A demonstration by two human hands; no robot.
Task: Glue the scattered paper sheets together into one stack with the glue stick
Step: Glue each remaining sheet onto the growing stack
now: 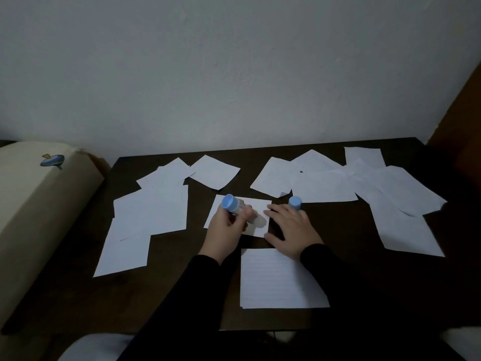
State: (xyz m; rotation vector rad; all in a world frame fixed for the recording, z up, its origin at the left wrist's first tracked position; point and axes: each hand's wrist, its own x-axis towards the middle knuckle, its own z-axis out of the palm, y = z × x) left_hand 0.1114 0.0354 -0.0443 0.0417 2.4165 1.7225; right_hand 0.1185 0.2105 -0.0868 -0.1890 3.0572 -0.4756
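Plainly, the left hand [226, 225] was curled round the glue stick [235, 205], holding it tilted with its blue end up and its working end down on the small sheet [257, 207] in the middle of the dark table [182, 295]; the right hand [291, 227] lay flat with fingers spread, pressing that sheet's right edge and gripping nothing; the blue cap [295, 203] stood just beyond the right fingertips, near the sheet's corner; a lined sheet [276, 280] lay nearer the person, partly under the right sleeve, and the other loose sheets were scattered to the left [145, 217] and to the right [322, 186], many overlapping; the risks looked ordinary ones; the sheet could skid or crease if the stick were dragged hard while only one edge was pinned; the right hand could nudge the cap so that it rolled off among the papers; glue run past the sheet's edge would smear the table and catch a neighbouring sheet out of place; and a sleeve sweeping over the lined sheet could shift it, so the stack would go together crooked
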